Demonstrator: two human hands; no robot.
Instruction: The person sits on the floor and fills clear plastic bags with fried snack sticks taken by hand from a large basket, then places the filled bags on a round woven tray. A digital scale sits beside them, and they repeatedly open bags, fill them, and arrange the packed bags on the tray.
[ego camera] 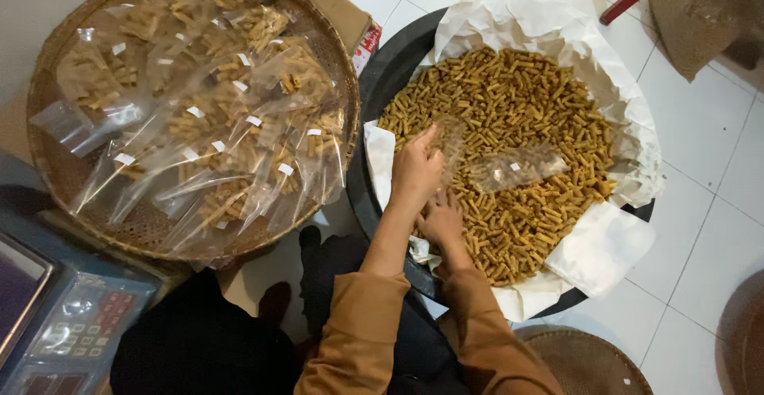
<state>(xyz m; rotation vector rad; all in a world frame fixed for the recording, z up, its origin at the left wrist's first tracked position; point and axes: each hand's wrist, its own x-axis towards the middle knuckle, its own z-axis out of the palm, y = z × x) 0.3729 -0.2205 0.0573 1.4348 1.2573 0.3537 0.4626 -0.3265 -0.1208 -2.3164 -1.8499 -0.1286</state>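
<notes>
Golden-brown snack sticks (517, 132) are lying heaped in a paper-lined black tray (382, 85) on the right. The left hand (415, 171) is pinching the mouth of a clear plastic bag (509, 166) over the heap; the right hand (442, 218) is resting among the sticks, fingers curled, their grip unclear. Filled bags (199, 116) are crowding a woven basket (56, 53) on the left. A scale (64, 323) is being cut off near left.

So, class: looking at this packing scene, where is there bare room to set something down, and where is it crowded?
Bare white floor tiles lie right of the paper-lined basin. The woven tray is crowded with filled bags, the basin with snack sticks, where the left hand and right hand work.
</notes>
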